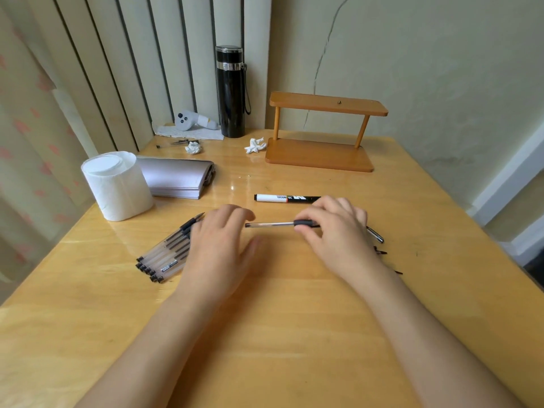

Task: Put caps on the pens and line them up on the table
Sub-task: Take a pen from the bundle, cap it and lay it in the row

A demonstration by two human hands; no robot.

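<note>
My right hand (335, 231) pinches a clear pen (272, 224) by its black grip and holds it level above the table, its far end pointing left. My left hand (219, 248) hovers with fingers spread and nothing in it, its fingertips near the pen's left end. Several uncapped clear pens (166, 253) lie in a bunch on the table under and left of my left hand. A capped white-and-black marker (284, 198) lies beyond my hands. Loose caps (375, 234) lie partly hidden behind my right hand.
A toilet paper roll (117, 187) and a folded grey pouch (179, 179) sit at the left. A black flask (231, 92), a wooden shelf (323, 131), crumpled tissues (255, 145) and a white controller (191, 120) stand at the back of the wooden table (279, 334).
</note>
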